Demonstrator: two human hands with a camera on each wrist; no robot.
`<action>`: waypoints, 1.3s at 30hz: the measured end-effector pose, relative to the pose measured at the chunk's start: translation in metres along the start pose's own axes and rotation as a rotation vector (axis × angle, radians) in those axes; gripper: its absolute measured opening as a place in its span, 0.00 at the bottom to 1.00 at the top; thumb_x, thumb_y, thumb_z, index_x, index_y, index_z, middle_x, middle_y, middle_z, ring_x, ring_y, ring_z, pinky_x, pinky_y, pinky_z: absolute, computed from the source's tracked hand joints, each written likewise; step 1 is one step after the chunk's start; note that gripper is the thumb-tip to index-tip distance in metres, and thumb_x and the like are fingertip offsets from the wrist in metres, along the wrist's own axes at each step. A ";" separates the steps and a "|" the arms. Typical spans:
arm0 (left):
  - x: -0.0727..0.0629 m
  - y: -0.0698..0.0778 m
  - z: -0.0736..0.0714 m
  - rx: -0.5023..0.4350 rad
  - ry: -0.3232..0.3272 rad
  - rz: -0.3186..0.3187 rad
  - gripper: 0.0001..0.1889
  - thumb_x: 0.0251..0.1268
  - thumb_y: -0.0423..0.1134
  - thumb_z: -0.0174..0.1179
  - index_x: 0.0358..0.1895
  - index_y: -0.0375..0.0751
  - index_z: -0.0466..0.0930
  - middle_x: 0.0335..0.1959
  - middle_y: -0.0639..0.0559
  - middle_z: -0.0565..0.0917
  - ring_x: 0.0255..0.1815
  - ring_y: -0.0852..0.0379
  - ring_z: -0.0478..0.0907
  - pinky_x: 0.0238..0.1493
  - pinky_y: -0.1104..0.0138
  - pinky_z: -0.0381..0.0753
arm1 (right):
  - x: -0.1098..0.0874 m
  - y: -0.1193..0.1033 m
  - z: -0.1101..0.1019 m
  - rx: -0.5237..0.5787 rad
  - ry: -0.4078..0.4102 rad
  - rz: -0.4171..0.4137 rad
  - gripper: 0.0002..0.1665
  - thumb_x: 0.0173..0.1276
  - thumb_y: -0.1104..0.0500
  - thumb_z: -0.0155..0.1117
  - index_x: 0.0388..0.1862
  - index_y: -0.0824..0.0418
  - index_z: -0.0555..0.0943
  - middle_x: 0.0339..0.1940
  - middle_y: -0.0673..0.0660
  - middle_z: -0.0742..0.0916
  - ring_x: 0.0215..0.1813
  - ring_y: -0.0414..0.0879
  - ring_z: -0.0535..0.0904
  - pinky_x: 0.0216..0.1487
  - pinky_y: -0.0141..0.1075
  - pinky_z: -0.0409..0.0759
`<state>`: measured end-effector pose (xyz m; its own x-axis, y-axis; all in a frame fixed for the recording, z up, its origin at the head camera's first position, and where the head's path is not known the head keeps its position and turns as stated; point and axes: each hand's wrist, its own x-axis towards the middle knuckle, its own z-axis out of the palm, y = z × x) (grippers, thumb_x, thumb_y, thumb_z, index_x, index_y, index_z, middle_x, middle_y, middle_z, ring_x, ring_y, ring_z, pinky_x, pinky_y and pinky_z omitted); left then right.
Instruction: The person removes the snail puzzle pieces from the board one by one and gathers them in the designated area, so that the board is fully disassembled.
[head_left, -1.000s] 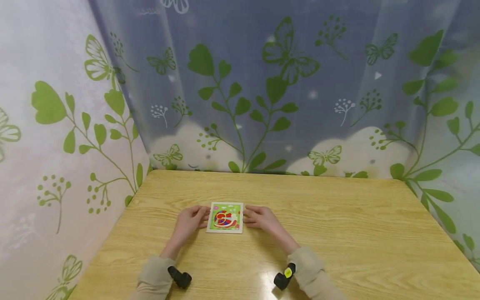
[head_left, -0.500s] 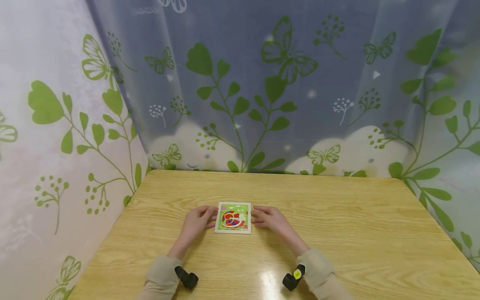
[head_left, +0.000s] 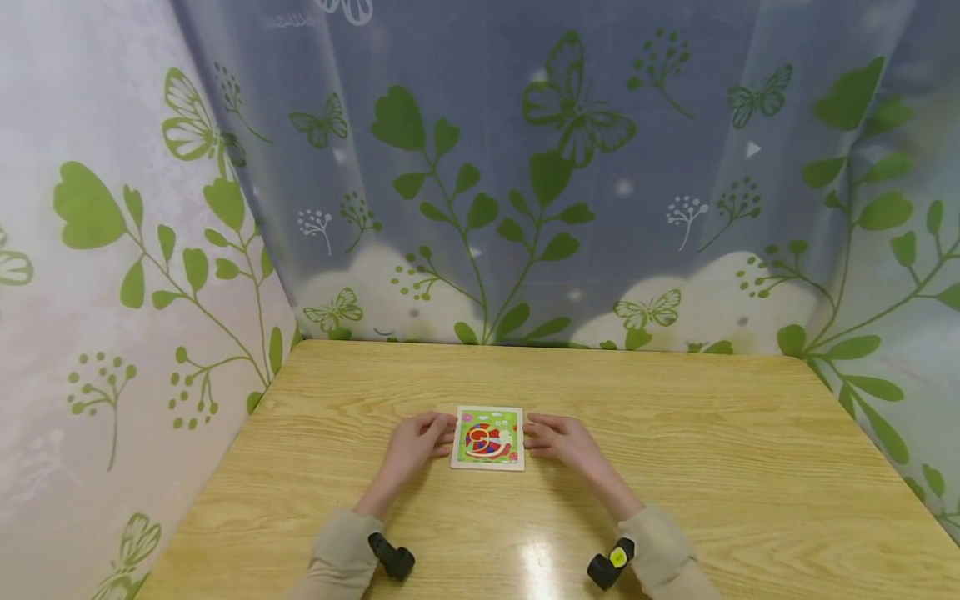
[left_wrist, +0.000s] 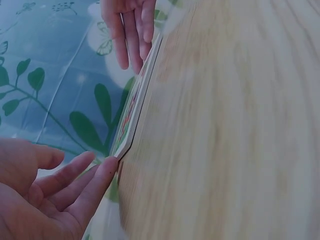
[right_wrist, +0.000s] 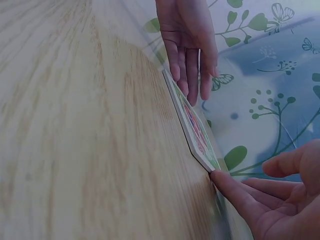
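Observation:
A square snail puzzle board [head_left: 487, 439] with a pale wooden rim and a green, red and blue picture lies flat on the table. My left hand [head_left: 416, 442] is at its left side, fingers fairly straight, and my right hand [head_left: 566, 442] is at its right side in the same way. In the left wrist view, a fingertip of the left hand [left_wrist: 55, 195] touches a corner of the board [left_wrist: 131, 120]. The right wrist view has a fingertip of the right hand [right_wrist: 272, 205] against the board's near corner. Neither hand curls round the board.
The wood-grain table [head_left: 712, 467] extends on all sides of the board. Behind it hangs a blue-grey curtain [head_left: 480, 167] with leaves and butterflies, and a pale patterned sheet [head_left: 97, 333] stands along the left. Black wrist cameras sit on both beige cuffs.
The puzzle board has slid to the right across the table. Both hands have travelled right along with it, keeping to its two sides.

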<state>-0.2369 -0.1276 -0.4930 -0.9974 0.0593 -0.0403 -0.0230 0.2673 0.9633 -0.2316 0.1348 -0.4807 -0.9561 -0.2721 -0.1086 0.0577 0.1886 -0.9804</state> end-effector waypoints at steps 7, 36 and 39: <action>0.002 0.002 0.013 -0.033 -0.040 0.000 0.17 0.82 0.37 0.49 0.56 0.26 0.82 0.51 0.34 0.86 0.48 0.47 0.87 0.42 0.64 0.88 | -0.005 0.006 -0.016 -0.009 0.018 -0.004 0.27 0.83 0.64 0.46 0.71 0.82 0.64 0.63 0.77 0.78 0.57 0.62 0.84 0.56 0.44 0.84; -0.003 0.014 0.053 -0.066 -0.133 0.011 0.20 0.82 0.41 0.50 0.57 0.26 0.81 0.50 0.35 0.86 0.50 0.46 0.86 0.44 0.64 0.87 | -0.030 0.013 -0.054 -0.021 0.051 -0.034 0.28 0.81 0.63 0.49 0.69 0.85 0.64 0.60 0.77 0.80 0.49 0.50 0.87 0.50 0.37 0.86; -0.002 0.014 0.057 -0.068 -0.136 0.006 0.19 0.82 0.40 0.50 0.57 0.26 0.81 0.49 0.35 0.86 0.50 0.46 0.86 0.44 0.65 0.87 | -0.032 0.015 -0.059 -0.017 0.037 -0.058 0.29 0.81 0.62 0.49 0.69 0.86 0.64 0.60 0.77 0.80 0.48 0.46 0.88 0.50 0.36 0.86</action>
<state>-0.2312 -0.0693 -0.4950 -0.9793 0.1914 -0.0655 -0.0261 0.2015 0.9791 -0.2165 0.2019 -0.4826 -0.9677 -0.2481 -0.0453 -0.0027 0.1896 -0.9819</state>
